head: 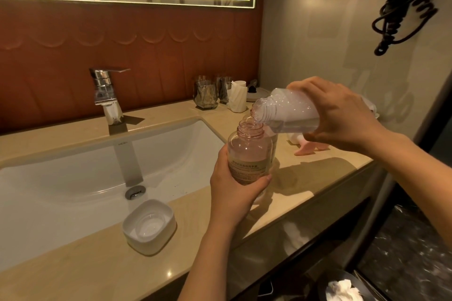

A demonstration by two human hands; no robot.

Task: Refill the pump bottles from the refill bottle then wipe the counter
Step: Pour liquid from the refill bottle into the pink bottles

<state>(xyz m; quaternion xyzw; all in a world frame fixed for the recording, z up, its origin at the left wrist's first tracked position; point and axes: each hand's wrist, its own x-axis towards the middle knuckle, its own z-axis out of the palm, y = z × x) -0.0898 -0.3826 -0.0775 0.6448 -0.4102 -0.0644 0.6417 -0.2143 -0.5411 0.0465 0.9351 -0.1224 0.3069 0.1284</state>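
Note:
My left hand [233, 189] grips the lower part of a clear pink pump bottle [248, 151] with its pump off, held upright above the beige counter [102, 261]. My right hand [342, 115] holds the clear refill bottle [286, 112] tipped on its side, mouth down to the left. A thin stream runs from it into the pink bottle's open neck. A second bottle stands right behind the pink one, mostly hidden. A pink pump head [308, 149] lies on the counter under my right hand.
A white sink [73, 178] with a chrome tap [107, 95] fills the left. A white soap dish [149, 226] sits at the front edge. Glasses [206, 95] and a tissue holder [237, 98] stand at the back. A bin with tissue [343, 291] is below right.

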